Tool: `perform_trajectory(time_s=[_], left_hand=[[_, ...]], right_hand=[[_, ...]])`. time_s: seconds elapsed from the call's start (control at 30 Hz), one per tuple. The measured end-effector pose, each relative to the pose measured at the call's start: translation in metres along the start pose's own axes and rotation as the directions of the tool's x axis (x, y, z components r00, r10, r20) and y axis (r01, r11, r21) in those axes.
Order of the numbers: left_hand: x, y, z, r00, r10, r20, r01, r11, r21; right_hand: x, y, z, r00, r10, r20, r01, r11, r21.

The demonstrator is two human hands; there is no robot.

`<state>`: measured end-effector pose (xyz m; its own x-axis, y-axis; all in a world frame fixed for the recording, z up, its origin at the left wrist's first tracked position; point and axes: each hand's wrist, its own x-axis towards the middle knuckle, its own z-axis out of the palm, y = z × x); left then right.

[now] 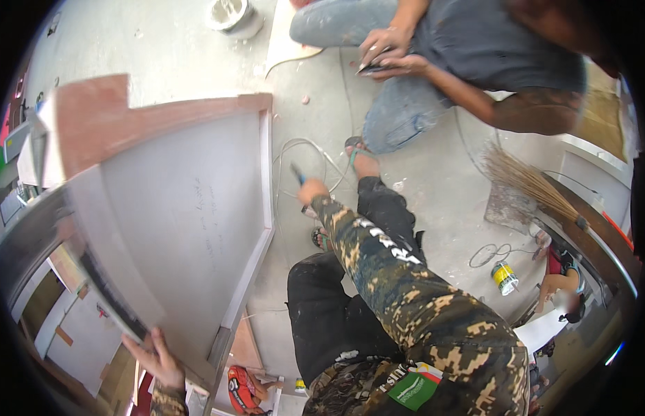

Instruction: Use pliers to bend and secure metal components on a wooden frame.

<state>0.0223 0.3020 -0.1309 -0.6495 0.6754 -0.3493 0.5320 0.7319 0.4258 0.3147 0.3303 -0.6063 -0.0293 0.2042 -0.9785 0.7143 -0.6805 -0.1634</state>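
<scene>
A large white panel (177, 187) with a reddish-brown top band and a pale side edge stands to my left. My left hand (157, 360) lies against its near dark edge, fingers and thumb spread and touching it. Out in front, beside the panel's right edge, my right hand (313, 190) is closed around a small tool (297, 172) with a dark tip and a blue part. Its exact kind is blurred. A pale cable (302, 142) loops on the floor around that hand.
A person in jeans (405, 118) sits ahead, both hands on a small dark object (378, 68). A white bucket (236, 19) stands far left. At right are a straw broom (530, 184) and a yellow-labelled can (504, 277). Another person (561, 288) is at far right.
</scene>
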Motion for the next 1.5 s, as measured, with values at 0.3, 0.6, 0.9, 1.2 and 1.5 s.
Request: perform_trajectory(time_s=[0.3,0.6,0.9,1.2,1.5], left_hand=[[0.045,0.006,0.088,0.974,0.195,0.115,-0.218,0.942,0.253],[0.047,0.025,0.112,0.948,0.317,-0.014,-0.284,0.867,0.409],[0.042,0.099,0.125,0.961,0.276,0.026,-0.255,0.844,0.471],[0.034,0.141,0.127,0.953,0.302,0.005,-0.274,0.86,0.431],[0.033,0.154,0.129,0.929,0.365,0.063,-0.354,0.824,0.442]], right_hand=[[-0.147,0.067,-0.046,0.745,-0.448,0.495,0.662,0.592,-0.46],[-0.218,0.136,-0.171,0.768,-0.622,0.153,0.615,0.648,-0.448],[-0.255,0.159,-0.172,0.908,-0.418,-0.006,0.379,0.828,-0.413],[-0.291,0.114,-0.159,0.829,-0.501,-0.25,0.492,0.865,-0.102],[-0.306,0.08,-0.188,0.848,-0.506,-0.156,0.505,0.862,-0.048]])
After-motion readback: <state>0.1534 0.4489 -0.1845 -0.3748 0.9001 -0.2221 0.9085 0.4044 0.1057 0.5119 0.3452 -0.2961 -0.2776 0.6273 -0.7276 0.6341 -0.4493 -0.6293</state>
